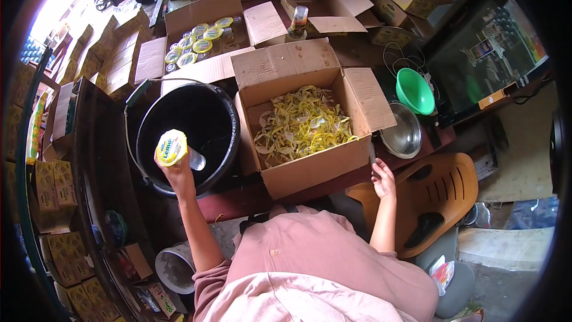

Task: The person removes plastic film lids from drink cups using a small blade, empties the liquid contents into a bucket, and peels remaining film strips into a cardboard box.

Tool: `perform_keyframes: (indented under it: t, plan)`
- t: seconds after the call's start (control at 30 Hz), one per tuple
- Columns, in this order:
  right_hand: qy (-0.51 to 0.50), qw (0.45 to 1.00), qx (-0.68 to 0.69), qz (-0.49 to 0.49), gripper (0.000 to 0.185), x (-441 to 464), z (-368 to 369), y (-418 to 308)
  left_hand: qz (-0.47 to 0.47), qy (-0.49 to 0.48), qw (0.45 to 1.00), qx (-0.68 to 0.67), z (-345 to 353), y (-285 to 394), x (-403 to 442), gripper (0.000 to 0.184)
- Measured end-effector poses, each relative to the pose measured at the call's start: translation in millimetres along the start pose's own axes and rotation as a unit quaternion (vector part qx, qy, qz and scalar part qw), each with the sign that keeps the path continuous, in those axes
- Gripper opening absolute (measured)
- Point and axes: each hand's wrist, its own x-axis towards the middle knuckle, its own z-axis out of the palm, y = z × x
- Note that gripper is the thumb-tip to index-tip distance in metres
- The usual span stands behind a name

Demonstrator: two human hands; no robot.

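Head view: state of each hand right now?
Left hand: closed around a lidded cup.
Right hand: partly curled; cannot tell whether it holds anything.

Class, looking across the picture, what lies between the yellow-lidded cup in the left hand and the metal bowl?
From the yellow-lidded cup, the head view shows the black bucket's rim, then the cardboard box holding yellow strips, before the metal bowl.

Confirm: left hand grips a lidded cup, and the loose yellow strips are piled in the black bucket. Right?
Not quite. The strips are piled in the open cardboard box, not the black bucket; the head view shows it. The left hand does grip a lidded cup.
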Motion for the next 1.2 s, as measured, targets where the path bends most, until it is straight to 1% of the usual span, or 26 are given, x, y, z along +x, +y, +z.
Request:
perform_keyframes:
  t: [0.07,0.1,0.13,0.17,0.2,0.27,0.33,0.4,0.47,0.5,0.6,0.67,0.77,0.87,0.93,0.97,1.07,1.2]
  plan:
    - [-0.057,0.996,0.062,-0.044,0.030,-6.3,10.4,-13.4,0.013,-0.038,0.999,0.000,-0.1,-0.8,0.7,0.060]
    - [-0.081,0.991,0.079,-0.073,0.030,-10.9,27.5,-24.6,0.022,-0.052,0.998,0.002,-1.0,-0.4,1.2,0.060]
    - [-0.110,0.984,0.095,-0.099,0.030,-10.8,47.3,-33.4,0.044,-0.051,0.998,0.010,0.3,-1.6,1.2,0.061]
    - [-0.159,0.974,0.092,-0.129,0.029,-1.5,61.6,-36.7,0.048,-0.051,0.997,0.039,-0.5,-2.1,1.5,0.064]
    - [-0.171,0.970,0.071,-0.156,0.027,-0.6,90.1,-43.1,0.051,-0.048,0.995,0.070,-1.3,-0.4,1.2,0.067]
    - [-0.175,0.957,-0.042,-0.227,0.024,-7.6,158.4,-53.1,0.080,-0.038,0.985,0.151,6.4,21.1,-0.8,0.073]
    - [-0.228,0.895,-0.198,-0.329,0.025,-32.9,225.3,-63.0,0.089,-0.041,0.978,0.186,6.8,25.2,-2.6,0.073]
    - [-0.280,0.801,-0.274,-0.452,0.033,-66.0,284.8,-75.8,0.079,-0.031,0.984,0.158,7.3,23.3,-3.9,0.077]
    - [-0.337,0.699,-0.317,-0.546,0.035,-88.0,325.5,-78.7,0.089,-0.030,0.983,0.160,6.2,21.5,-4.0,0.076]
    - [-0.368,0.663,-0.336,-0.559,0.034,-98.3,340.8,-79.1,0.075,-0.027,0.986,0.149,7.5,24.8,-4.7,0.075]
    - [-0.462,0.548,-0.372,-0.590,0.031,-108.2,373.7,-65.7,0.082,-0.015,0.984,0.160,8.2,28.2,-4.6,0.074]
    - [-0.475,0.532,-0.394,-0.580,0.030,-110.8,386.9,-59.4,0.075,-0.010,0.984,0.158,7.9,28.7,-4.9,0.074]
    - [-0.501,0.545,-0.388,-0.549,0.030,-115.8,396.6,-55.2,0.053,0.000,0.988,0.143,7.4,26.3,-6.2,0.074]
    - [-0.517,0.523,-0.380,-0.561,0.031,-116.4,400.4,-49.6,0.032,0.005,0.990,0.135,6.9,26.3,-4.9,0.076]
    - [-0.520,0.524,-0.385,-0.554,0.032,-115.7,401.8,-47.1,0.029,0.006,0.991,0.133,5.5,23.7,-3.2,0.076]
    - [-0.521,0.524,-0.388,-0.551,0.032,-115.1,402.0,-46.7,0.026,0.004,0.994,0.111,6.2,23.1,-2.6,0.077]
    - [-0.522,0.524,-0.387,-0.550,0.032,-113.8,403.4,-42.9,0.031,0.000,0.989,0.143,6.6,28.0,-2.3,0.078]
    - [-0.527,0.521,-0.383,-0.552,0.032,-112.2,404.6,-39.0,0.025,-0.003,0.988,0.150,7.8,28.7,-2.4,0.078]
